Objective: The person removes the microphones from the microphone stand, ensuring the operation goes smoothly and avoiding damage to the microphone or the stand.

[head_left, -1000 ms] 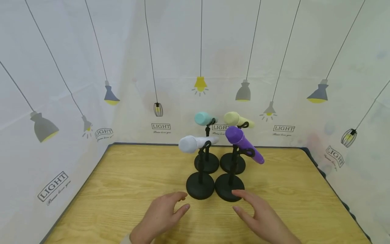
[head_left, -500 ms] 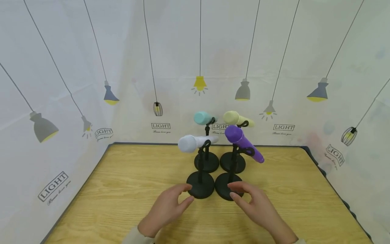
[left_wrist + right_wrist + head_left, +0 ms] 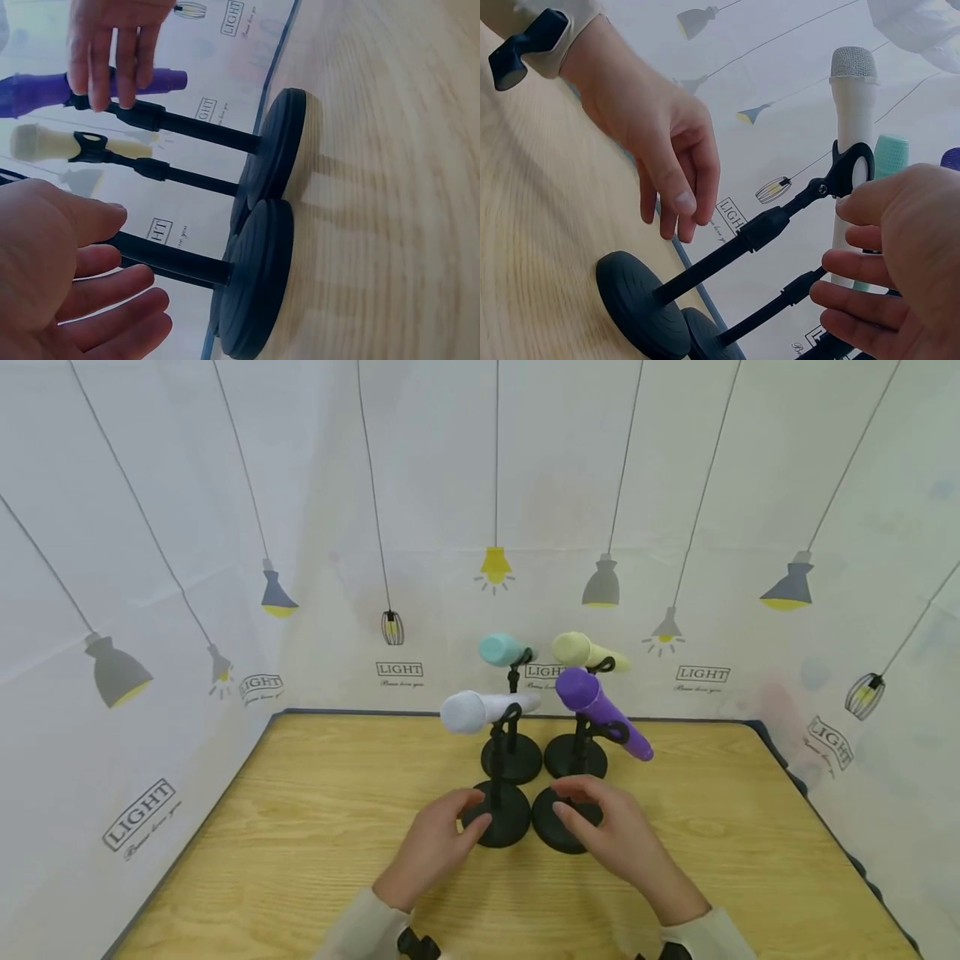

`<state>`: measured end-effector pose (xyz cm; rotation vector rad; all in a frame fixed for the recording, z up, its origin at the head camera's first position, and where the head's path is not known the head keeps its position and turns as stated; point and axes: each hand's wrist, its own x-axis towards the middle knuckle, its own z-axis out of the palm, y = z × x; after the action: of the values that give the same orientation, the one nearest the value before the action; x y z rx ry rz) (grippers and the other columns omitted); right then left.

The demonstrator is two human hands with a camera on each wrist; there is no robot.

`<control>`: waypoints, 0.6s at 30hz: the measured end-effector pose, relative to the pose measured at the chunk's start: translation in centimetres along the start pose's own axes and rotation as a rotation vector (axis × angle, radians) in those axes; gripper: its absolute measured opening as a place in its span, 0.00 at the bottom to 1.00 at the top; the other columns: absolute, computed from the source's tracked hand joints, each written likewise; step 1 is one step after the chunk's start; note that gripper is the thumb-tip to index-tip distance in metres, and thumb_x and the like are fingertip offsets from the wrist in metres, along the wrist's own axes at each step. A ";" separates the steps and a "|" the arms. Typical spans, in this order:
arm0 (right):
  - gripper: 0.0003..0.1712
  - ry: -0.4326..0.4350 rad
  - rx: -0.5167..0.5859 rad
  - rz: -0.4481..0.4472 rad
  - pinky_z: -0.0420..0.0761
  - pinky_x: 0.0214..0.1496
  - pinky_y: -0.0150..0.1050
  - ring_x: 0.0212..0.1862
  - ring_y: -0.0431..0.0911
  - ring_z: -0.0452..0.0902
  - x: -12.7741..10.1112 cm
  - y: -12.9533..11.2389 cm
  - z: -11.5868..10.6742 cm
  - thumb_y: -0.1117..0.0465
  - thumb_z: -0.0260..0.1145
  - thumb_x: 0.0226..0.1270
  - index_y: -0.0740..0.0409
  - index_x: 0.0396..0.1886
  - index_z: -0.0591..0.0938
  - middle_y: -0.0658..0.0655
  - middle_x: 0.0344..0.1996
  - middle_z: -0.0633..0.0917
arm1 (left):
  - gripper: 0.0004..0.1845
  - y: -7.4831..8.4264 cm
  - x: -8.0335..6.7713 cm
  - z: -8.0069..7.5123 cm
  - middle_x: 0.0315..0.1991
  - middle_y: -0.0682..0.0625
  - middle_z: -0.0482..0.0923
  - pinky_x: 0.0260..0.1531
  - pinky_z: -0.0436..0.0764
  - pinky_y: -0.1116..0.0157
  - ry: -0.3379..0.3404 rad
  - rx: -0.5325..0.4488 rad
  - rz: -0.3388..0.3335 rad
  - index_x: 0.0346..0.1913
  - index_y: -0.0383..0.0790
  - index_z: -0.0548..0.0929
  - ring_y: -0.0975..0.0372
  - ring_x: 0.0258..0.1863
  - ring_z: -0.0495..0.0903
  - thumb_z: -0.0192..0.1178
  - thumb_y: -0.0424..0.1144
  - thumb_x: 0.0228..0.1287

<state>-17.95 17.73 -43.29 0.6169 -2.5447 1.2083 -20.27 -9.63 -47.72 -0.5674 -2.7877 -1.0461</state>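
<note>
Stands' black bases [image 3: 497, 814] are nearing both relaxed, empty hands: left hand [image 3: 433, 843], right hand [image 3: 609, 835]; gripping low should be avoiding toppling microphones.

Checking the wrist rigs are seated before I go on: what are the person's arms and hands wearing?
Both hands are bare: no gloves, rings or watch visible. The left hand and right hand emerge from light beige long sleeves with snug cuffs. A small black clip-like mount sits at the left wrist, and another at the right. No cables or markings show.
</note>
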 end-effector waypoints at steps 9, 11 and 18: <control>0.14 0.043 0.010 -0.061 0.89 0.58 0.53 0.54 0.52 0.89 1.4 -0.5 0.2 0.61 0.72 0.76 0.56 0.58 0.88 0.55 0.54 0.92 | 0.23 -0.6 2.0 1.1 0.64 0.42 0.85 0.60 0.87 0.48 0.010 -0.138 -0.120 0.68 0.38 0.82 0.48 0.63 0.86 0.65 0.47 0.80; 0.14 0.048 0.013 -0.084 0.89 0.58 0.52 0.54 0.52 0.89 1.8 -0.5 0.2 0.62 0.72 0.76 0.57 0.58 0.88 0.56 0.55 0.92 | 0.24 -0.7 2.4 1.2 0.65 0.42 0.85 0.61 0.87 0.48 -0.001 -0.177 -0.136 0.69 0.39 0.82 0.48 0.64 0.86 0.66 0.48 0.79; 0.15 0.062 0.029 -0.104 0.89 0.57 0.52 0.53 0.52 0.90 2.7 -0.8 0.1 0.65 0.73 0.74 0.57 0.58 0.88 0.56 0.54 0.92 | 0.22 -1.0 3.7 2.0 0.63 0.42 0.87 0.63 0.86 0.47 -0.006 -0.258 -0.130 0.67 0.40 0.82 0.49 0.63 0.86 0.67 0.46 0.78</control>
<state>-19.91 16.52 -41.76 0.6974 -2.4164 1.2122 -24.03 -7.83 -48.99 -0.4189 -2.7447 -1.4468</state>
